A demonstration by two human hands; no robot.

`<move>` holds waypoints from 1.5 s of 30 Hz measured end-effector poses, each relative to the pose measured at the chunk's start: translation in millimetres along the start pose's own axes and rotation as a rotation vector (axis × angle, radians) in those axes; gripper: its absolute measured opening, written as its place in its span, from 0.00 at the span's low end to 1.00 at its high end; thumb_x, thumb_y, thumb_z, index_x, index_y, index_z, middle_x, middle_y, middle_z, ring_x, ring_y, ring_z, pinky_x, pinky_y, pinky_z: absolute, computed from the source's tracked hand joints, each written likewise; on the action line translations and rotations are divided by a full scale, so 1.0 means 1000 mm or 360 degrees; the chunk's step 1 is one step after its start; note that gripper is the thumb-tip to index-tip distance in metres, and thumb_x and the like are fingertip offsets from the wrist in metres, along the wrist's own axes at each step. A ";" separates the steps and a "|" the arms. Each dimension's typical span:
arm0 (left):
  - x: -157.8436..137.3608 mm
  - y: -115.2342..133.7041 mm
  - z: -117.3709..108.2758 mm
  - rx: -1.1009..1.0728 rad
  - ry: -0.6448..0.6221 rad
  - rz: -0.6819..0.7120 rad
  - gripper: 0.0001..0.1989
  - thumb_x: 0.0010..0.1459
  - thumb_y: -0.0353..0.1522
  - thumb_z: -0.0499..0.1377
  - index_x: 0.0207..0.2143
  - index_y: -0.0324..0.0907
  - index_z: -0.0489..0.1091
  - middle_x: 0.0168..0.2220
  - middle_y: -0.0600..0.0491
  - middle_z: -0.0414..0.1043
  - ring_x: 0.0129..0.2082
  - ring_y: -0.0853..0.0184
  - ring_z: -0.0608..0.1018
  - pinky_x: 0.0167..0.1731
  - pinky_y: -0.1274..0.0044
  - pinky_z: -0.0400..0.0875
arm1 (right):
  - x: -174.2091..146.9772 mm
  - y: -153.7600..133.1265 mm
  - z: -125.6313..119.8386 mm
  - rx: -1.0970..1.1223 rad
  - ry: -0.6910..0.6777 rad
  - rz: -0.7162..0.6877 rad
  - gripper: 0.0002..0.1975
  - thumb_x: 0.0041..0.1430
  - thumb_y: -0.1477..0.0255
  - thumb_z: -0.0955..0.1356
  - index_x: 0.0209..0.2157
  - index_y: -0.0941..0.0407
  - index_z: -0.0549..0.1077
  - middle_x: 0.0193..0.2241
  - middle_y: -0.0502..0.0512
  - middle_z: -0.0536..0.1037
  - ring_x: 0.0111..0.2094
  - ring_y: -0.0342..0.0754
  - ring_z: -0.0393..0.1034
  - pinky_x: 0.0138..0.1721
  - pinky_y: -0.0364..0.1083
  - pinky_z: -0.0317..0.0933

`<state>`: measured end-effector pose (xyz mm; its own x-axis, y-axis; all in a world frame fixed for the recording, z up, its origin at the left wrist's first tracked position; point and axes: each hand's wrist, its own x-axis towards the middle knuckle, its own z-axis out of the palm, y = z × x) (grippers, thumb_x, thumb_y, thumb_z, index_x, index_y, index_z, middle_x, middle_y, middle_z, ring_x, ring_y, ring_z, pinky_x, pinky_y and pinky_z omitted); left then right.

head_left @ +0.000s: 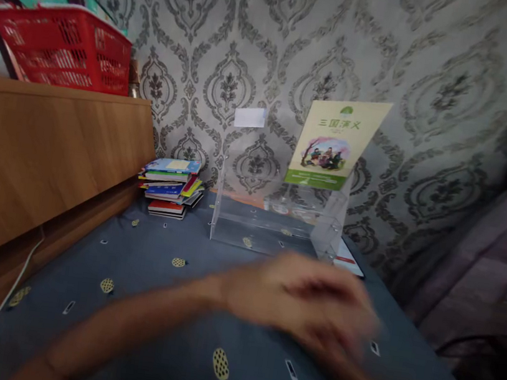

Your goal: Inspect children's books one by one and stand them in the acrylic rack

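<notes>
My left hand (268, 289) reaches in from the lower left and overlaps my right hand (345, 325), which comes from the lower right. Both are smeared by motion over the blue patterned cloth (158, 328), so their fingers and anything between them cannot be made out. Just beyond them stands a clear plastic rack (252, 231). A cream and green book (328, 144) with a picture on its cover leans upright in the rack's right part. A blank white label (250, 117) shows at the rack's upper left.
To the left of the rack is an uneven stack of books (169, 187). A flat white item (348, 260) lies by the rack's right end. A wooden cabinet (51, 155) runs along the left, carrying a red basket (66, 47). A white cable (6, 300) hangs beside it. Patterned wallpaper is behind.
</notes>
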<state>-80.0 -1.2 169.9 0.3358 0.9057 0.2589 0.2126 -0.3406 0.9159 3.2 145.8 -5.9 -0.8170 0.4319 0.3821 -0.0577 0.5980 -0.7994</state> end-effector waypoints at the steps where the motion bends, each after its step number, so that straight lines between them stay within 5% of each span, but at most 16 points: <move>1: 0.000 -0.003 -0.028 0.0086 0.0190 -0.0019 0.10 0.65 0.42 0.53 0.34 0.48 0.66 0.31 0.53 0.72 0.31 0.67 0.77 0.30 0.75 0.72 | 0.002 0.001 0.002 0.0013 -0.0011 -0.0006 0.21 0.67 0.59 0.59 0.43 0.58 0.77 0.23 0.48 0.74 0.18 0.44 0.68 0.21 0.43 0.65; 3: -0.003 -0.016 -0.096 0.0739 0.0813 -0.0040 0.11 0.64 0.40 0.50 0.32 0.45 0.64 0.31 0.52 0.72 0.31 0.66 0.76 0.34 0.74 0.72 | 0.003 0.003 0.003 0.0039 -0.0029 0.0065 0.19 0.66 0.60 0.60 0.42 0.58 0.76 0.23 0.48 0.75 0.18 0.44 0.69 0.23 0.43 0.65; 5: -0.008 -0.038 -0.165 0.1557 0.1269 -0.0394 0.11 0.65 0.37 0.48 0.34 0.44 0.66 0.35 0.49 0.73 0.37 0.63 0.76 0.40 0.72 0.72 | 0.003 0.005 0.003 0.0083 -0.0060 0.0196 0.18 0.65 0.58 0.61 0.41 0.57 0.74 0.23 0.49 0.75 0.19 0.44 0.69 0.24 0.44 0.64; 6: -0.010 -0.050 -0.195 0.1920 0.1371 -0.0665 0.11 0.65 0.37 0.47 0.38 0.44 0.67 0.39 0.48 0.74 0.41 0.62 0.76 0.44 0.71 0.71 | 0.003 0.006 0.003 0.0102 -0.0071 0.0249 0.19 0.65 0.57 0.61 0.41 0.57 0.74 0.24 0.50 0.75 0.20 0.44 0.69 0.24 0.44 0.64; 8: -0.014 -0.076 -0.241 0.2074 0.1450 -0.0836 0.12 0.62 0.34 0.51 0.44 0.40 0.68 0.49 0.40 0.73 0.52 0.54 0.73 0.52 0.65 0.67 | 0.002 0.007 0.002 0.0124 -0.0081 0.0318 0.21 0.65 0.54 0.61 0.41 0.56 0.73 0.25 0.50 0.74 0.20 0.44 0.69 0.25 0.44 0.63; 11: -0.014 -0.109 -0.279 0.2197 0.1445 -0.1011 0.18 0.59 0.34 0.55 0.50 0.36 0.68 0.54 0.33 0.69 0.58 0.46 0.67 0.56 0.59 0.62 | 0.001 0.007 0.000 0.0143 -0.0081 0.0368 0.22 0.65 0.52 0.60 0.41 0.55 0.73 0.26 0.50 0.74 0.21 0.44 0.68 0.26 0.45 0.63; 18: 0.007 -0.148 -0.312 0.2322 0.1382 -0.1227 0.20 0.62 0.34 0.53 0.52 0.30 0.68 0.55 0.26 0.69 0.57 0.40 0.68 0.55 0.52 0.59 | 0.001 0.013 0.002 0.0182 -0.0048 0.0456 0.22 0.64 0.50 0.61 0.42 0.54 0.73 0.25 0.50 0.73 0.20 0.44 0.67 0.25 0.46 0.62; 25: -0.008 -0.130 -0.316 0.2310 0.1310 -0.1227 0.21 0.68 0.38 0.48 0.49 0.32 0.72 0.50 0.30 0.74 0.51 0.42 0.75 0.50 0.56 0.65 | 0.002 0.009 0.002 0.0161 -0.0047 0.0506 0.23 0.63 0.50 0.62 0.41 0.55 0.73 0.25 0.50 0.73 0.21 0.44 0.67 0.25 0.45 0.62; 32: -0.065 -0.087 -0.295 0.2300 0.1317 -0.1171 0.23 0.70 0.42 0.44 0.54 0.41 0.71 0.50 0.39 0.77 0.50 0.48 0.78 0.47 0.62 0.71 | 0.004 0.009 0.003 0.0201 -0.0046 0.0481 0.26 0.60 0.47 0.63 0.40 0.56 0.72 0.24 0.49 0.72 0.20 0.42 0.65 0.24 0.44 0.61; 37: -0.118 -0.082 -0.256 0.2325 0.1248 -0.1009 0.21 0.70 0.36 0.46 0.61 0.44 0.66 0.60 0.47 0.71 0.59 0.55 0.73 0.55 0.67 0.69 | 0.005 0.012 0.004 0.0228 -0.0035 0.0450 0.25 0.59 0.48 0.64 0.40 0.57 0.72 0.24 0.50 0.73 0.20 0.43 0.65 0.23 0.44 0.59; 45: -0.214 -0.126 -0.150 0.2276 0.0980 -0.0711 0.24 0.69 0.32 0.46 0.66 0.46 0.61 0.67 0.48 0.60 0.68 0.53 0.61 0.63 0.54 0.60 | 0.006 0.014 0.003 0.0280 -0.0044 0.0411 0.22 0.58 0.52 0.65 0.39 0.58 0.72 0.25 0.50 0.74 0.20 0.42 0.66 0.22 0.43 0.59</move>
<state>-316.5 -114.7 45.0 -0.3082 0.8305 0.4640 0.9409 0.3382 0.0198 -4.0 154.4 -16.2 -0.8328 0.5343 0.1450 0.0572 0.3436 -0.9374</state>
